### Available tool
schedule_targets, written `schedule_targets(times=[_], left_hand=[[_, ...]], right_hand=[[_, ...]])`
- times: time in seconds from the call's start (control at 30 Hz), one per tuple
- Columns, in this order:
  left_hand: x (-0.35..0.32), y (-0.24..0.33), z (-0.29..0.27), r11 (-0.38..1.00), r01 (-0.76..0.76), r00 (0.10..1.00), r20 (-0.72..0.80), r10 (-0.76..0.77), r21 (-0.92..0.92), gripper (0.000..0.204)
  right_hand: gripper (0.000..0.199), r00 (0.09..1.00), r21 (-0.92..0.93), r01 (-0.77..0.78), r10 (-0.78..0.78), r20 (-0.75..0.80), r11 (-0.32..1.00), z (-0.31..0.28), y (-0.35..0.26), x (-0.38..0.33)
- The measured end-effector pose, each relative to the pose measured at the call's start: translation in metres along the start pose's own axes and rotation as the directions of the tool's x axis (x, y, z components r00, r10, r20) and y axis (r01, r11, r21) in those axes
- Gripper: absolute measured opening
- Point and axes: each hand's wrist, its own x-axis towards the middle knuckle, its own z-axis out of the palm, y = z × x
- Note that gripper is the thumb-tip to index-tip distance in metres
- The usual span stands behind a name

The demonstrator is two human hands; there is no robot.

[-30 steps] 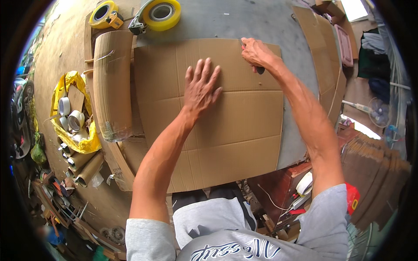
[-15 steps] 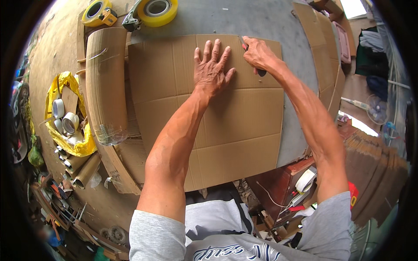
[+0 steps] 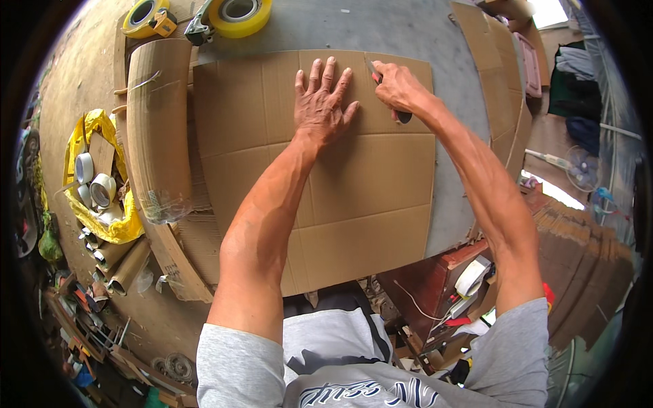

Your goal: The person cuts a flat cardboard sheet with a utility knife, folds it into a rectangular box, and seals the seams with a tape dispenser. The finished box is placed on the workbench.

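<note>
At the fingers of the right hand [image 3: 401,90], we see a firm curl around the red-and-black handle of a utility knife [image 3: 404,117], and the index finger reaches forward along it. The thin blade points away from the person, near the far edge of the cardboard sheet [image 3: 371,177]; we cannot tell how deep its tip goes. The fingers of the left hand [image 3: 321,112] are spread wide, with the palm down on the same sheet, to the left of the knife, and they grasp nothing. The sheet lies flat on the grey worktop [image 3: 381,28], under both hands, with several fold lines crossing it, and its near edge comes close to the person's lap. Just beside its left edge we find a curved cardboard piece [image 3: 160,122], which stretches lengthwise away from the person. Beyond the far left corner there is a large roll of yellowish tape [image 3: 257,24] in a metal dispenser [image 3: 197,32], and near it a second tape roll [image 3: 133,27]. Further to the left, a yellow bag [image 3: 128,231] stands with white tape rolls [image 3: 103,190] inside. To the right, well apart from the hands, we notice a stack of cardboard [image 3: 588,265] and a fan [image 3: 583,168].
</note>
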Motion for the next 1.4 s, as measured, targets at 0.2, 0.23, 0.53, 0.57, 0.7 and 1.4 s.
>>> schedule_targets(times=[0.2, 0.23, 0.53, 0.57, 0.7, 1.4], left_hand=[[0.000, 0.002, -0.001, 1.000, 0.004, 1.000, 0.006, -0.005, 0.013, 0.071], [0.000, 0.002, -0.001, 1.000, 0.006, 1.000, 0.008, -0.006, 0.016, 0.070], [-0.001, 0.004, 0.000, 1.000, -0.005, 1.000, -0.004, 0.005, 0.021, 0.070], [-0.001, 0.004, 0.001, 0.999, -0.008, 1.000, -0.011, 0.008, 0.033, 0.070], [-0.002, 0.002, 0.005, 0.998, -0.011, 0.999, -0.035, 0.013, 0.059, 0.068], [-0.003, 0.002, 0.010, 0.996, -0.016, 0.998, -0.063, 0.022, 0.092, 0.070]], right_hand=[[0.028, 0.999, -0.006, 0.028, -0.028, -0.026, 1.000, 0.005, -0.004, -0.013], [0.031, 0.999, -0.014, 0.031, -0.032, -0.032, 0.999, 0.007, -0.001, -0.012], [0.047, 0.990, 0.046, 0.005, 0.001, -0.141, 0.999, 0.028, 0.006, -0.020], [0.047, 0.991, 0.038, 0.003, 0.002, -0.135, 0.999, 0.029, 0.007, -0.020], [0.033, 0.995, 0.033, -0.034, 0.037, -0.094, 0.999, 0.023, -0.007, -0.030], [0.053, 0.998, 0.171, -0.038, 0.048, -0.051, 0.985, 0.051, 0.007, -0.072]])
